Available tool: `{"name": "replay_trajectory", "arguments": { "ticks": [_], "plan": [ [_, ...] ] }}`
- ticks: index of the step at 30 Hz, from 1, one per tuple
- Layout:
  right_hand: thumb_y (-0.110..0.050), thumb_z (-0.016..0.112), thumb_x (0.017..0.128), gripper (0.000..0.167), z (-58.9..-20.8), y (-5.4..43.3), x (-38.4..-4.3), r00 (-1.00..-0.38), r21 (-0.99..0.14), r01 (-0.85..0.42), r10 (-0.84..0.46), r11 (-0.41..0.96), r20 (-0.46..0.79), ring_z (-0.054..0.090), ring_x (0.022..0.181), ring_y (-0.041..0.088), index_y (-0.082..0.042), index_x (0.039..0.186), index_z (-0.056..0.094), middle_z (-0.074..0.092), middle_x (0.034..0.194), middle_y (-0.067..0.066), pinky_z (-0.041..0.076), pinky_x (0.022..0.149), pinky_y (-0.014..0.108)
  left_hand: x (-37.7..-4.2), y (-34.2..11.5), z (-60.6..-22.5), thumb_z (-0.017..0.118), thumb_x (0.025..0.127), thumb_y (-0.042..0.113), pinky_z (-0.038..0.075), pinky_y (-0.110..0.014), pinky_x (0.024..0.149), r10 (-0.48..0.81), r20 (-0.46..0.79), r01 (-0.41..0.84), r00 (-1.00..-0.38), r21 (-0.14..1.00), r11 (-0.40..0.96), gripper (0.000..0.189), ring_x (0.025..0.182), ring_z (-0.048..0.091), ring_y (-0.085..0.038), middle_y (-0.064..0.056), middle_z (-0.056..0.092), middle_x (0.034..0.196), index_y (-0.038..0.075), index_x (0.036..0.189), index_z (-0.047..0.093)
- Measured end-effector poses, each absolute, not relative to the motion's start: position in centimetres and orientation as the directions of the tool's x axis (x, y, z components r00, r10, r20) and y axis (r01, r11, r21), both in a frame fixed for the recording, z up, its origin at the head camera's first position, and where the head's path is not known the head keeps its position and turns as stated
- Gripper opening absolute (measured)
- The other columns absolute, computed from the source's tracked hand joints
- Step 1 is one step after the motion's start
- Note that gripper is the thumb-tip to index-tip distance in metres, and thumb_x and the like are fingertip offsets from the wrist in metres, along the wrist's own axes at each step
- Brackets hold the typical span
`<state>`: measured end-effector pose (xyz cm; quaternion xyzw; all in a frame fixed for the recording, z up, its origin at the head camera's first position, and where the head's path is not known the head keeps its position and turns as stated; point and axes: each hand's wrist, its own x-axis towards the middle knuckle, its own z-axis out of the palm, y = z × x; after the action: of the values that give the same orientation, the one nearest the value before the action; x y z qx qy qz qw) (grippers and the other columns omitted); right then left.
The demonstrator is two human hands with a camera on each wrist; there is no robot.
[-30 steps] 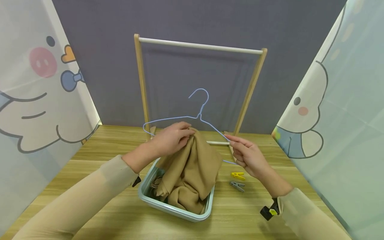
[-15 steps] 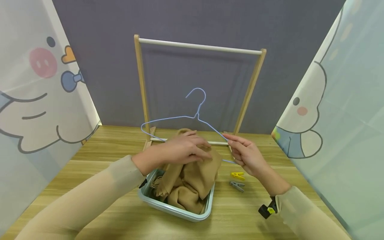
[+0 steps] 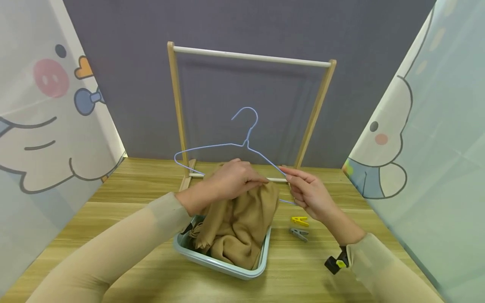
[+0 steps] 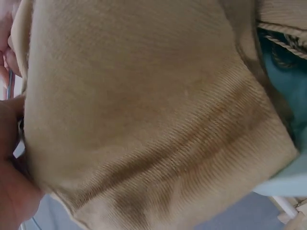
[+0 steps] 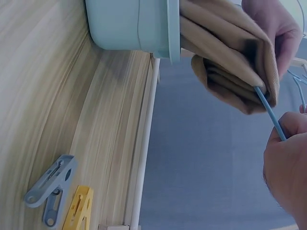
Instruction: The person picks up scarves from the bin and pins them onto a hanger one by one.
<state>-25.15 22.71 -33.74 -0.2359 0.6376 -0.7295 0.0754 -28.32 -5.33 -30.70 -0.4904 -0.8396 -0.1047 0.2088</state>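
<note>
A tan scarf with twisted fringe rises from a pale blue-green basket and drapes over the lower bar of a thin blue wire hanger. My left hand pinches the scarf near its upper right corner. Folds of it fill most of the left wrist view. With thumb and fingers, my right hand grips the hanger's right end, holding it upright with the hook up. In the right wrist view, the hanger's bar enters the scarf's folds. The middle of that bar is hidden by cloth.
Behind the hanger stands a wooden rack with a white top rail. A yellow clothespin and a grey clothespin lie on the wooden table, right of the basket. Printed curtains flank both sides.
My left hand has moved right along the scarf's top, opening midway and then pinching it nearer the right end. The hanger has shifted slightly left and up in my right hand.
</note>
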Motion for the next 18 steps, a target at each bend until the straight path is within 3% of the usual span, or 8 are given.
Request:
{"name": "replay_trajectory", "arguments": {
  "ticks": [6,14,16,18],
  "plan": [
    [-0.014,0.051,0.117,0.037,-33.7,22.6,-25.1,-0.871,-0.965,-0.194,-0.421,-0.179,0.253,0.012,0.050,0.018,-0.030,0.137,0.077,0.042,0.062,-0.013,0.006,0.046,0.039,-28.6,-4.8,-30.8,0.075,0.106,0.024,0.058,-0.040,0.087,0.708,0.545,0.839,-0.449,-0.015,0.544,0.021,0.095,0.076,-0.017,0.006,0.085,0.112,0.024,0.124,0.085],
    [-0.014,0.053,0.117,0.035,-33.8,22.4,-25.1,-0.878,-0.967,-0.192,-0.412,-0.165,0.244,0.016,0.049,0.014,-0.029,0.138,0.077,0.043,0.062,-0.013,0.006,0.046,0.038,-29.2,-4.1,-31.4,0.075,0.106,0.026,0.059,-0.044,0.096,0.650,0.523,0.790,-0.551,0.075,0.609,0.026,0.109,0.076,-0.023,0.000,0.083,0.119,0.019,0.130,0.082],
    [-0.013,0.054,0.116,0.035,-33.9,22.4,-25.1,-0.880,-0.968,-0.198,-0.407,-0.156,0.245,0.018,0.048,0.013,-0.028,0.138,0.077,0.043,0.061,-0.013,0.006,0.046,0.038,-29.3,-4.0,-31.6,0.078,0.104,0.028,0.058,-0.044,0.098,0.668,0.511,0.803,-0.541,0.078,0.590,0.029,0.112,0.073,-0.025,-0.002,0.081,0.121,0.017,0.131,0.081],
    [-0.013,0.054,0.116,0.035,-34.0,22.3,-25.1,-0.881,-0.967,-0.205,-0.402,-0.148,0.248,0.019,0.048,0.012,-0.027,0.139,0.077,0.042,0.061,-0.013,0.007,0.047,0.039,-29.4,-4.1,-31.8,0.082,0.101,0.030,0.057,-0.042,0.098,0.707,0.507,0.844,-0.493,0.080,0.531,0.030,0.112,0.071,-0.024,-0.002,0.079,0.121,0.016,0.129,0.082]
  ]
}}
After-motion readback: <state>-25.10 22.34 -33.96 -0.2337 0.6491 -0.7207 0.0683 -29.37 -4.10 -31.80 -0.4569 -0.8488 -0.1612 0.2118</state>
